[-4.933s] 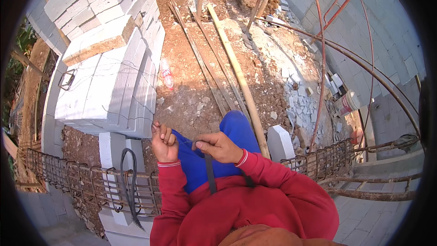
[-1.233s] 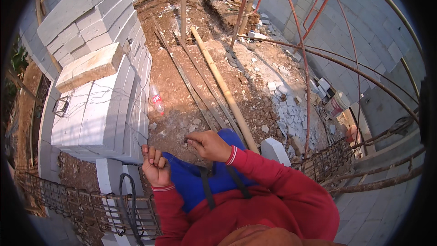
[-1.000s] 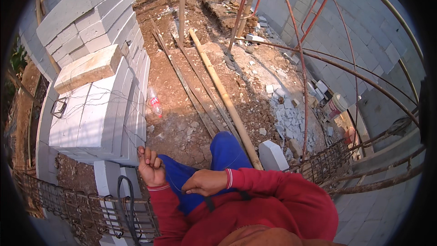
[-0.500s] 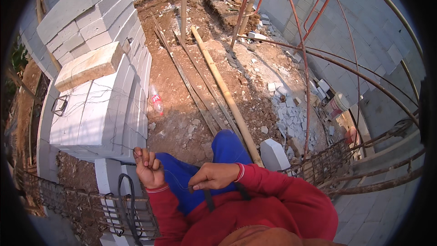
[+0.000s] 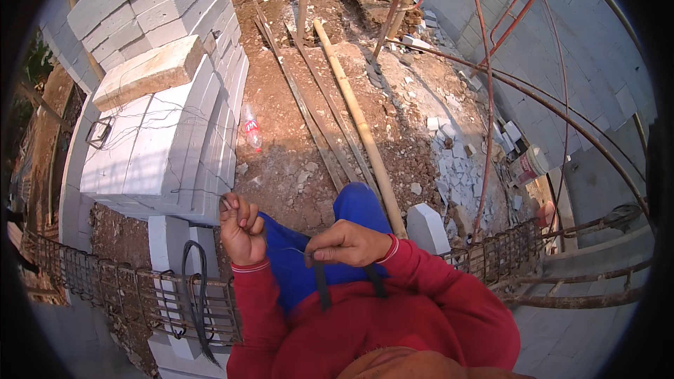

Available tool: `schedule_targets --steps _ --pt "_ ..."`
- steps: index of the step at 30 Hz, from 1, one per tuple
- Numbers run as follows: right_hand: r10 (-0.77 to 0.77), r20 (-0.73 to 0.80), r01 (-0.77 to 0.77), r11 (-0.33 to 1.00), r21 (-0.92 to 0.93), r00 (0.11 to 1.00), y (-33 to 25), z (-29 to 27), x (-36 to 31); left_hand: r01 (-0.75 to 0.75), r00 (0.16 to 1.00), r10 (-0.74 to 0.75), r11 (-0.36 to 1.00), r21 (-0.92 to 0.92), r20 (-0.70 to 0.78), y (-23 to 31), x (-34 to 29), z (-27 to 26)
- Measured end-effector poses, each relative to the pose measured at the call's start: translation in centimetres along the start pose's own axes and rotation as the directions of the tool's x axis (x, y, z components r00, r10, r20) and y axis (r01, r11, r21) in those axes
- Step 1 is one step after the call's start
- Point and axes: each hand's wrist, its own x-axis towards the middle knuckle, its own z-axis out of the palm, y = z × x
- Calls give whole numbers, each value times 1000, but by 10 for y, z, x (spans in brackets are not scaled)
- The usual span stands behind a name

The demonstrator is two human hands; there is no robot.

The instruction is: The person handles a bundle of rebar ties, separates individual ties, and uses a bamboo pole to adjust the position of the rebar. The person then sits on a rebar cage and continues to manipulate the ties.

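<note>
My left hand [image 5: 242, 229] is closed in a pinch in front of the stack of white blocks [image 5: 175, 161]. A small pale tip shows at its fingertips, perhaps the wire's end. My right hand [image 5: 347, 243] pinches a thin wire [image 5: 288, 248] over my blue-trousered legs. That wire runs left toward my left hand and is too fine to trace all the way. Below my left hand, a bundle of dark wire [image 5: 196, 302] hangs over a rebar cage [image 5: 133, 284]. More loose thin wire lies tangled on the block stack.
A bamboo pole [image 5: 358, 123] and long timber strips [image 5: 302, 109] lie on the dirt ahead. A plastic bottle [image 5: 252, 130] lies by the blocks. Red scaffolding [image 5: 489, 98] stands at right, near broken block pieces [image 5: 456, 175] and a white bucket [image 5: 528, 165]. A white block [image 5: 427, 229] sits by my knee.
The view has shifted, so the surroundings sit slightly differently. My left hand has turned a little, its fingers more curled. My right hand stays pinched on the wire.
</note>
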Motion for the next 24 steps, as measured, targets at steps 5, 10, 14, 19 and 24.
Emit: schedule_targets --steps 5,10,14,19,24 --pt "52 -449 -304 805 -510 892 12 -27 15 19 1000 -19 998 63 3 -17 -1 17" --pt "109 97 -63 918 -390 989 6 35 1 -53 994 67 985 164 -81 -13 21 11" --pt "212 -235 -205 977 56 949 -20 1 -5 -9 998 13 997 70 -64 -17 15 4" --pt "86 -483 -413 662 -626 871 5 -16 23 -3 1000 1 991 -135 -8 -15 19 -10" --pt "78 -122 -128 863 -489 989 23 41 9 -86 995 95 916 -391 4 25 22 -25"
